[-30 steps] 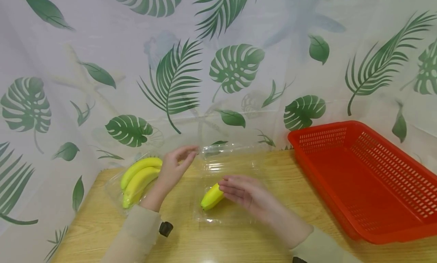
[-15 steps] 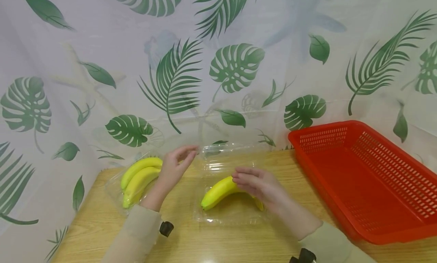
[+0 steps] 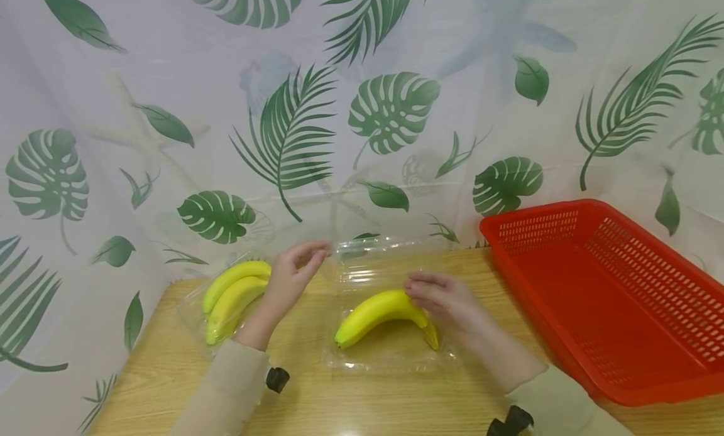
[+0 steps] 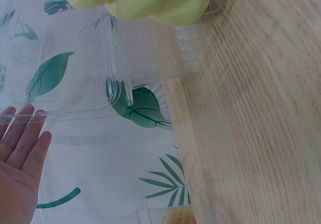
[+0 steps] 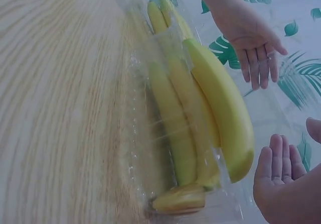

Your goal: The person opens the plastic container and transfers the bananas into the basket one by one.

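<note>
In the head view, a yellow banana (image 3: 379, 310) lies curved in an open clear plastic clamshell box (image 3: 367, 365), whose lid (image 3: 390, 250) stands raised at the back. My right hand (image 3: 455, 304) is beside the banana's right end, fingers straight and together; whether they touch it I cannot tell. The left hand (image 3: 290, 277) reaches toward the lid's left corner. Its extended fingers (image 4: 22, 141) meet the lid's edge in the left wrist view. Seen from the right wrist, both hands look unfolded, and the near banana (image 5: 225, 108) sits in the clear box.
Left of my left arm, more bananas (image 3: 229, 301) sit in another clear box. A red perforated plastic basket (image 3: 613, 285) stands at the right. All rest on a wooden table (image 3: 339, 404) before a leaf-patterned curtain (image 3: 317, 40).
My right hand has drawn off to the right, uncovering the banana in the box. The left hand has stayed at the lid's corner.
</note>
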### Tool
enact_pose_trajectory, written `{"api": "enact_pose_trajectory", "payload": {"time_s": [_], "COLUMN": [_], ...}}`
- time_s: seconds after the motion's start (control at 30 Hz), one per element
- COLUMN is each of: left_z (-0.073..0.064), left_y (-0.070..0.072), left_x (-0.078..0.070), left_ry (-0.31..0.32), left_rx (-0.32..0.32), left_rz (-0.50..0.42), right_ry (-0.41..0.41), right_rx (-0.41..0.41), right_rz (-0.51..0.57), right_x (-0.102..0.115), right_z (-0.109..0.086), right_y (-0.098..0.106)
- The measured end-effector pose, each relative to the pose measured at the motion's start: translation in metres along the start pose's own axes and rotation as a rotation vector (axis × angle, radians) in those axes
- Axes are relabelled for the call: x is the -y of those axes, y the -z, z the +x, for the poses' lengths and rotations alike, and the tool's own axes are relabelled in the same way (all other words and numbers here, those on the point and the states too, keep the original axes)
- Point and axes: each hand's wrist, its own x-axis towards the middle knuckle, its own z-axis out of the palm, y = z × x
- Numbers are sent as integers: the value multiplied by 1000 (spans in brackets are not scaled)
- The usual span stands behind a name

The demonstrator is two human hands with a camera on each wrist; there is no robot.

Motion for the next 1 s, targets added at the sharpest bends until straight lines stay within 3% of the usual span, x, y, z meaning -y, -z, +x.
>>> {"api": "enact_pose_trajectory", "payload": {"time_s": [0.1, 0.4, 0.7, 1.0], "left_z": [0, 0, 0, 0], "left_y": [0, 1, 0, 0], "left_x": [0, -2, 1, 1], "left_ry": [-3, -19, -25, -13], "left_rx": [-3, -3, 9, 7], "left_rz": [8, 21, 8, 7], "right_ry": [13, 60, 51, 57], "right_rx": [-20, -105, -134, -95], "right_rz": [-32, -260, -294, -357], "right_x": [-1, -6, -12, -16], "right_z": [1, 5, 9, 9], "right_y": [4, 10, 13, 13]}}
